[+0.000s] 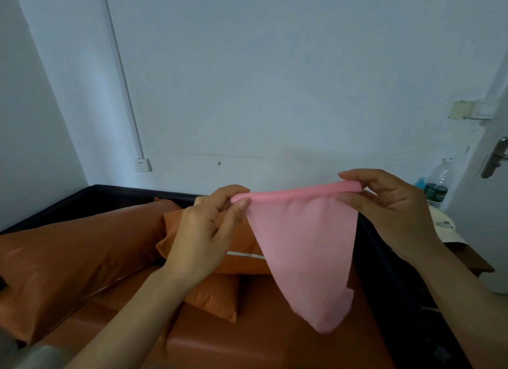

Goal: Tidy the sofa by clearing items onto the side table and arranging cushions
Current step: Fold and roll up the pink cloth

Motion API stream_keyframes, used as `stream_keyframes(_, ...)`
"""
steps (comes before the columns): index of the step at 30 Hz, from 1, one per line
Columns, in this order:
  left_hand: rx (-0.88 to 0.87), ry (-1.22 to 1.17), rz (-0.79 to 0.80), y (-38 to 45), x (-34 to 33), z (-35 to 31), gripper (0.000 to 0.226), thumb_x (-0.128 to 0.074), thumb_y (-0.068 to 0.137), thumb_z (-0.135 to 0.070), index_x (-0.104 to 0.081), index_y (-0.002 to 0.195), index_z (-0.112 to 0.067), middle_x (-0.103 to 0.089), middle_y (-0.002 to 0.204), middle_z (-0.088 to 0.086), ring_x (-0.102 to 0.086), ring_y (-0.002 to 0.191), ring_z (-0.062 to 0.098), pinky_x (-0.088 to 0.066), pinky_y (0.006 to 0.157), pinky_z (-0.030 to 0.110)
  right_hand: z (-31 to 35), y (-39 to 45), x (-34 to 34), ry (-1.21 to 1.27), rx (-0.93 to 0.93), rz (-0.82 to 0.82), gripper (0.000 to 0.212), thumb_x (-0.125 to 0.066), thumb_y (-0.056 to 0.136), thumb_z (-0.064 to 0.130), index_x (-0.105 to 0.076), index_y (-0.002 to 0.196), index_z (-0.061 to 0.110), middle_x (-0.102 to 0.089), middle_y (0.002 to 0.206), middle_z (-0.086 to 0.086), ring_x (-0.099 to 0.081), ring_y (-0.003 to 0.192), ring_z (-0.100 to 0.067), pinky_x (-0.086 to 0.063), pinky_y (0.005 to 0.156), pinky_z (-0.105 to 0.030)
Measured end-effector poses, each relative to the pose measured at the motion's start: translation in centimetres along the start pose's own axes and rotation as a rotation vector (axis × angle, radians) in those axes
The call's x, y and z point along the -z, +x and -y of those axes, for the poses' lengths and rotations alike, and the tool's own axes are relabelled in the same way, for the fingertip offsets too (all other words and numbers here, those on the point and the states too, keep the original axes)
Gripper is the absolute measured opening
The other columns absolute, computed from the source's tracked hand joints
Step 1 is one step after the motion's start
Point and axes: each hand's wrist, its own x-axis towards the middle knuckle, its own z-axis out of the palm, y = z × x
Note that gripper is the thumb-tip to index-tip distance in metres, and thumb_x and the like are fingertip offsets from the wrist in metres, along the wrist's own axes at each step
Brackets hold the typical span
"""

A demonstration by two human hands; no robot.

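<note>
1. Front and centre, a pink cloth (302, 245) is up in the air above the sofa (247, 338), stretched between two hands and hanging down to a rounded point.
2. Its top edge is rolled into a thin tube that runs from one hand across to the other.
3. The left hand (203, 231) has the left end: its fingers (236, 210) are curled in, thumb and forefinger pinching the roll tight.
4. The right hand (390, 212) takes the other end, thumb under and forefinger over, closed on the cloth in a pinch; the rest of its fingers are loosely bent.
5. Below the cloth, the sofa seat shows orange-brown and glossy, with a dark frame along its back and right side.
6. Orange cushions (209, 297) sit heaped behind the left hand, one standing behind another, and a long orange bolster (82, 256) lies along the left of the seat.
7. Off to the right, past the sofa's dark arm, the worktop (478, 264) peeks out in brown, with a pale cloth (442, 220) draped over its far part.
8. A clear water bottle (438, 181) with a green label stands upright there, something blue just behind it that is too hidden to identify.
9. At the far right edge, a white door with a metal handle (494, 157); a wall socket (143, 164) sits low on the pale wall to the left.
</note>
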Motion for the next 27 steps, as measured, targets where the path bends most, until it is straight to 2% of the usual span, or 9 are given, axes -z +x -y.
stream_keyframes(3, -0.014, -0.022, 0.015, -0.3, 0.0, -0.1, 0.032, -0.053, 0.086, -0.052, -0.059, 0.113, -0.036, -0.067, 0.091, -0.018, -0.063, 0.092, 0.008, -0.052, 0.078, 0.03, 0.2, 0.0, -0.1, -0.019, 0.022, -0.011, 0.036, -0.07, 0.072, 0.024, -0.068, 0.091, 0.054, -0.069, 0.097, 0.024, -0.063, 0.095, -0.003, -0.049, 0.087, -0.015)
stream_keyframes(7, -0.017, -0.051, -0.032, -0.2, -0.1, -0.5, 0.039, -0.061, 0.08, -0.053, -0.066, 0.105, -0.022, -0.069, 0.085, -0.015, -0.066, 0.085, 0.009, -0.056, 0.071, 0.038, 0.4, 0.0, -0.2, -0.002, 0.044, -0.002, 0.034, -0.072, 0.071, 0.019, -0.07, 0.09, 0.048, -0.07, 0.094, 0.019, -0.065, 0.091, -0.005, -0.05, 0.081, -0.012)
stream_keyframes(11, 0.018, -0.047, -0.108, 0.2, -0.2, -1.1, 0.036, -0.068, 0.08, -0.048, -0.069, 0.102, -0.02, -0.07, 0.085, -0.014, -0.066, 0.082, 0.006, -0.055, 0.067, 0.027, 0.6, 0.1, -0.4, 0.008, 0.042, -0.013, 0.028, -0.072, 0.072, 0.02, -0.07, 0.088, 0.042, -0.07, 0.091, 0.014, -0.065, 0.087, -0.005, -0.049, 0.079, -0.012)
stream_keyframes(14, 0.051, -0.039, -0.138, 0.7, -0.4, -1.5, 0.028, -0.07, 0.084, -0.035, -0.069, 0.105, -0.017, -0.069, 0.087, -0.01, -0.064, 0.082, 0.003, -0.052, 0.068, 0.015, 0.8, 0.4, -0.6, -0.011, 0.031, -0.034, 0.02, -0.072, 0.073, 0.023, -0.07, 0.088, 0.035, -0.07, 0.092, 0.011, -0.065, 0.089, -0.006, -0.051, 0.08, -0.014)
stream_keyframes(19, 0.1, -0.023, -0.137, 1.7, -0.3, -1.9, 0.022, -0.071, 0.084, -0.021, -0.068, 0.107, -0.02, -0.067, 0.085, -0.014, -0.061, 0.077, 0.005, -0.046, 0.065, 0.01, 1.3, 1.0, -0.4, -0.072, -0.009, -0.01, 0.02, -0.071, 0.074, 0.024, -0.069, 0.093, 0.029, -0.07, 0.095, 0.013, -0.064, 0.093, -0.007, -0.051, 0.077, -0.013)
stream_keyframes(24, 0.037, 0.139, -0.11, 2.0, 0.1, -1.9, 0.031, -0.064, 0.089, -0.027, -0.065, 0.119, -0.023, -0.06, 0.068, -0.003, -0.051, 0.084, 0.023, -0.04, 0.076, 0.018, 1.7, 1.3, 0.1, 0.091, -0.114, 0.101, 0.021, -0.072, 0.069, 0.021, -0.073, 0.089, 0.024, -0.072, 0.093, 0.006, -0.066, 0.09, -0.01, -0.054, 0.079, -0.019)
stream_keyframes(27, -0.001, 0.149, -0.082, 2.1, 0.2, -1.6, 0.033, -0.059, 0.091, -0.028, -0.063, 0.123, -0.02, -0.059, 0.062, -0.004, -0.048, 0.084, 0.025, -0.035, 0.081, 0.027, 1.7, 1.5, 0.3, 0.235, -0.226, 0.138, 0.02, -0.071, 0.069, 0.014, -0.075, 0.087, 0.022, -0.072, 0.087, 0.001, -0.068, 0.08, -0.011, -0.054, 0.07, -0.018)
